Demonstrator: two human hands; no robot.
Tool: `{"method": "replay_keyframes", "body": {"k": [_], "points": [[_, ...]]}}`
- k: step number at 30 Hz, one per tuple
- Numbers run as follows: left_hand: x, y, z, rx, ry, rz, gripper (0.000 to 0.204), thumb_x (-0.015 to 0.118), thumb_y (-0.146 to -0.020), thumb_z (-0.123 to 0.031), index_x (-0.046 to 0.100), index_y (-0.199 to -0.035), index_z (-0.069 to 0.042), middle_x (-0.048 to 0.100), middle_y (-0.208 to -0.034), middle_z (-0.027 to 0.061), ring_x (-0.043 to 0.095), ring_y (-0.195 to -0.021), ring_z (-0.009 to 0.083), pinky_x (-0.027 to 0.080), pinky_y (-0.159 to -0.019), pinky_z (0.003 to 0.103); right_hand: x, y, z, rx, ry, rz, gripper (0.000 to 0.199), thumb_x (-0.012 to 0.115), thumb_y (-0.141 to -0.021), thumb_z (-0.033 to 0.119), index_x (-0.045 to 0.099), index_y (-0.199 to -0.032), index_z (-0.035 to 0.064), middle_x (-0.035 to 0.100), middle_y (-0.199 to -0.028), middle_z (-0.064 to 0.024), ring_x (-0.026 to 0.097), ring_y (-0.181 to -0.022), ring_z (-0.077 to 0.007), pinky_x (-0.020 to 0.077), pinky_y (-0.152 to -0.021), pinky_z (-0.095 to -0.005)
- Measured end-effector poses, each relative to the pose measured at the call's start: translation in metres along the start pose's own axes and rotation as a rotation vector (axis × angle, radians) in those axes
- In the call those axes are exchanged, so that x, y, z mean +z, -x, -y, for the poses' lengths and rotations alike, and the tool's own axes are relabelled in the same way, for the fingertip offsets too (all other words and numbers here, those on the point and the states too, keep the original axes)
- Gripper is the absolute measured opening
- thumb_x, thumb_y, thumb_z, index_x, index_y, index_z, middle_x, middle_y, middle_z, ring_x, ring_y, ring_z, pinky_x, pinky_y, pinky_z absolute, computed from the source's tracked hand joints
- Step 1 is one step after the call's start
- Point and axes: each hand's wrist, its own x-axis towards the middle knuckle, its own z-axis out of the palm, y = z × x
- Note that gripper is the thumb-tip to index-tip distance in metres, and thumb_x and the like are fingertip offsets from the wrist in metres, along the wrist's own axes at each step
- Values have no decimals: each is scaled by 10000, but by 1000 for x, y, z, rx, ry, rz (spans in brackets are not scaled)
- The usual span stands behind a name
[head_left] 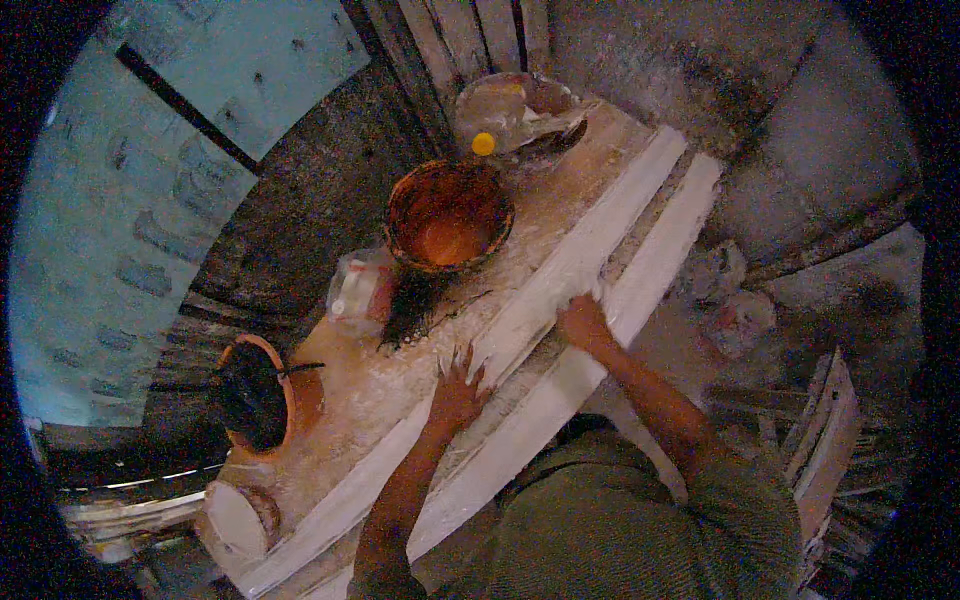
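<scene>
A long white plaster strip [560, 280] lies lengthways along a dusty workbench [400, 380], with a second white strip [650, 270] running beside it on the near side. My left hand [458, 385] rests on the first strip with fingers spread flat. My right hand [583, 322] presses on the same strip further along, at its near edge, fingers curled over it. Neither hand holds anything loose.
An orange bowl [447, 215] stands on the bench beyond the strips, with a dark brush [410, 305] below it and a plastic bag [360, 290] to its left. A second bowl with dark contents [255, 395] sits at the left. A clear bag with a yellow cap [483, 143] lies at the far end.
</scene>
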Motion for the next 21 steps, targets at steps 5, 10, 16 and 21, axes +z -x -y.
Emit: {"method": "replay_keyframes", "body": {"k": [5, 10, 16, 21], "points": [[-28, 57, -8, 102, 51, 139, 467, 473, -1014, -480, 631, -1374, -227, 179, -1683, 67, 176, -1542, 319, 172, -1200, 642, 42, 154, 110, -279, 73, 282, 453, 616, -913, 364, 696, -954, -80, 655, -1043, -329, 612, -1074, -462, 511, -914, -564], [-12, -23, -49, 210, 38, 63, 471, 447, -1022, -489, 627, -1377, -239, 206, -1678, 33, 222, -1528, 288, 150, -1215, 616, 25, 110, 52, -353, 408, 179, 361, 625, -873, 334, 735, -1000, 14, 707, -1012, -228, 654, -950, -462, 526, -892, -553], [10, -139, -100, 155, 13, -30, 536, 410, -1023, -529, 586, -1421, -216, 182, -1682, 72, 192, -1536, 321, 94, -1229, 600, -77, -29, -61, -227, 416, 29, 482, 414, -1036, 401, 639, -1228, 20, 663, -1112, -280, 665, -993, -453, 541, -836, -587], [29, -101, -96, 23, 12, -76, 597, 371, -1029, -572, 560, -1446, -190, 130, -1692, 97, 126, -1551, 337, 79, -1220, 625, -95, -28, -79, -212, 232, -412, 427, 434, -1006, 340, 694, -1039, 3, 665, -1023, -262, 642, -930, -465, 513, -864, -584]]}}
